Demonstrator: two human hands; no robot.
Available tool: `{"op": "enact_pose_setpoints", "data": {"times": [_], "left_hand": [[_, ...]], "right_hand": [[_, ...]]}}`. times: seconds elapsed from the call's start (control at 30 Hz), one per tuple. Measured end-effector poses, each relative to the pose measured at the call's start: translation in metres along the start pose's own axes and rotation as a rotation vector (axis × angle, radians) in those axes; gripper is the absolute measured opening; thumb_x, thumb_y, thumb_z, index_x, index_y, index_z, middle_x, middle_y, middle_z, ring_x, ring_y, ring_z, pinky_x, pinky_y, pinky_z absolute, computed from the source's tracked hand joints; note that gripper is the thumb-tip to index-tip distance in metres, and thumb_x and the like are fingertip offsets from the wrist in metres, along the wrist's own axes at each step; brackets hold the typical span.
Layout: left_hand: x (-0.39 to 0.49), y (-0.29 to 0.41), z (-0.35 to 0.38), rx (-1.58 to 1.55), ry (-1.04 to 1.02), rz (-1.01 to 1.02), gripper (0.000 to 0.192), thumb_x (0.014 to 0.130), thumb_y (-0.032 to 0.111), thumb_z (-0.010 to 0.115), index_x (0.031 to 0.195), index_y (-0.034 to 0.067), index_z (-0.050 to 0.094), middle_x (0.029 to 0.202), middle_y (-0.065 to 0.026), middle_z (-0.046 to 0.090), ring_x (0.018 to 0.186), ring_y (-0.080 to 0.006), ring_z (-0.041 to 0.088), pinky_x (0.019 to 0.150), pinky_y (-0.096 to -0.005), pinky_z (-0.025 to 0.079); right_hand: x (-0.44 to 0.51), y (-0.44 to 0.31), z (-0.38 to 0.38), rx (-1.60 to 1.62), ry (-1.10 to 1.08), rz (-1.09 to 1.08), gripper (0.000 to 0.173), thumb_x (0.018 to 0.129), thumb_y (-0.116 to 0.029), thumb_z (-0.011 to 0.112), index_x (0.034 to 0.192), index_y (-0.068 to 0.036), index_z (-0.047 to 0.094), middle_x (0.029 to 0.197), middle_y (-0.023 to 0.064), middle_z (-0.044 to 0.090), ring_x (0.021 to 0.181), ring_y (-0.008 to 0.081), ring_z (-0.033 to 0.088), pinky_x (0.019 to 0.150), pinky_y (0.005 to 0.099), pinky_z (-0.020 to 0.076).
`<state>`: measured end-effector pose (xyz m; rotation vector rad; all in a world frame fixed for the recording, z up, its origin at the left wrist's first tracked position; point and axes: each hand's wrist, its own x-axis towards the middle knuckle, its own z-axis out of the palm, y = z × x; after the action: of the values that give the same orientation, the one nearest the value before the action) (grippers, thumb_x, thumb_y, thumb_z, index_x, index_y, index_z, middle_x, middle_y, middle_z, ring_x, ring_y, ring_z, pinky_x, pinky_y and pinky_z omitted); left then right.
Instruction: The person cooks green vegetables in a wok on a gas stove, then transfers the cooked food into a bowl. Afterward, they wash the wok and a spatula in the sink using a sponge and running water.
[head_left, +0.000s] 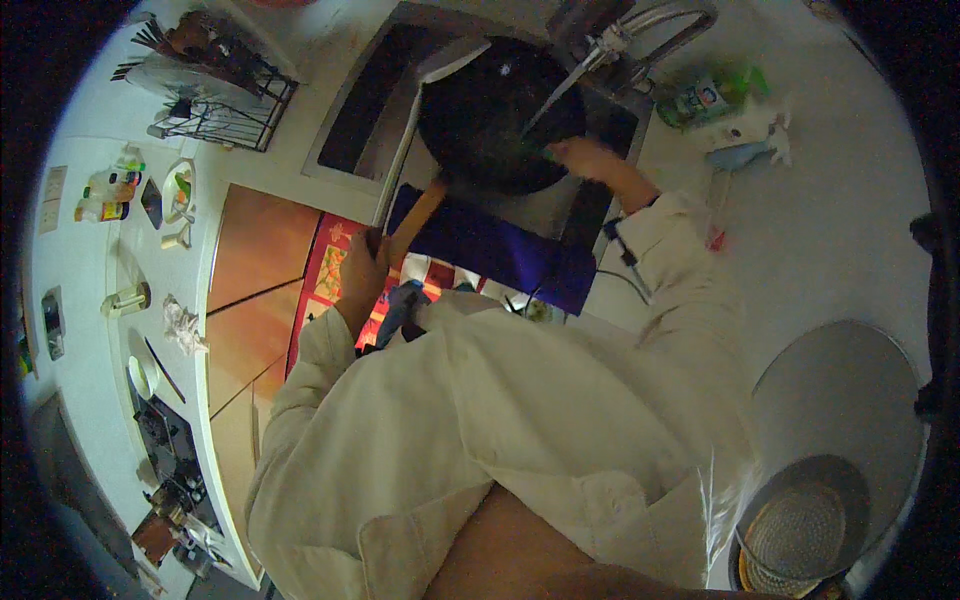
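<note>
My left hand (365, 270) grips the wooden handle (418, 214) of a black wok (480, 112), along with the long metal handle of a wok spatula (454, 64). The spatula's head rests by the wok's far left rim. Over the sink (360, 161) the wok lies with its inside facing up. From a metal faucet (619, 37), what looks like a stream of water (555, 97) falls into it. Inside the wok's right side is my right hand (596, 165), fingers closed on a small greenish thing, possibly a scouring pad, mostly hidden and blurred.
A wire dish rack (225, 124) with a lid and utensils stands left of the sink. Right of it are a green bottle (701, 97) and a spray bottle (742, 154). A dark blue cloth (495, 240) hangs at the sink's front. Leftward are a plate of vegetables (178, 191) and a stove (172, 442).
</note>
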<state>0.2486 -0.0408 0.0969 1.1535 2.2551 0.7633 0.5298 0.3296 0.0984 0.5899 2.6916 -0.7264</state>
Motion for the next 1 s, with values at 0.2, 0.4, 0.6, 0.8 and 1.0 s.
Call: {"op": "enact_pose_setpoints", "data": {"times": [0.2,0.4,0.6,0.8,1.0], "left_hand": [[-0.001,0.003,0.002,-0.048,0.073,-0.004,0.031,0.089,0.028,0.058,0.105,0.003,0.051,0.093,-0.0177,0.065,0.084,-0.0347,0.065,0.070,-0.0440,0.051],[-0.002,-0.003,0.003,0.039,0.035,0.004,0.032,0.089,0.030,0.058,0.103,0.003,0.049,0.092,-0.0186,0.064,0.080,-0.0383,0.064,0.068,-0.0467,0.050],[-0.001,-0.001,0.003,-0.004,0.039,0.002,0.033,0.089,0.032,0.058,0.102,0.003,0.050,0.090,-0.0179,0.064,0.080,-0.0378,0.064,0.068,-0.0458,0.050],[-0.002,0.000,0.002,0.004,0.089,0.037,0.035,0.089,0.032,0.059,0.106,0.003,0.051,0.092,-0.0179,0.064,0.083,-0.0363,0.064,0.070,-0.0441,0.050],[-0.002,0.004,-0.001,-0.002,0.044,-0.017,0.035,0.089,0.031,0.058,0.107,0.002,0.051,0.094,-0.0190,0.064,0.085,-0.0367,0.064,0.070,-0.0448,0.050]], "right_hand": [[0.044,-0.059,0.019,0.350,0.263,0.083,0.037,0.093,-0.027,0.043,0.128,-0.021,0.054,0.106,0.0160,0.064,0.091,0.0318,0.063,0.080,0.0431,0.0497],[0.037,-0.051,-0.020,-0.189,0.291,0.462,0.038,0.091,-0.028,0.046,0.128,-0.025,0.052,0.102,0.0176,0.065,0.090,0.0358,0.064,0.075,0.0463,0.0519],[-0.033,-0.023,-0.019,-0.356,0.016,0.415,0.038,0.092,-0.030,0.046,0.129,-0.025,0.052,0.098,0.0150,0.063,0.086,0.0321,0.060,0.073,0.0443,0.0500],[0.011,-0.039,0.021,0.931,-0.111,0.427,0.039,0.095,-0.035,0.048,0.132,-0.022,0.051,0.081,0.0049,0.060,0.064,0.0135,0.050,0.065,0.0316,0.0455],[0.056,-0.047,0.003,0.228,0.439,0.358,0.037,0.092,-0.023,0.048,0.128,-0.024,0.053,0.094,0.0098,0.066,0.079,0.0266,0.063,0.070,0.0419,0.0508]]}}
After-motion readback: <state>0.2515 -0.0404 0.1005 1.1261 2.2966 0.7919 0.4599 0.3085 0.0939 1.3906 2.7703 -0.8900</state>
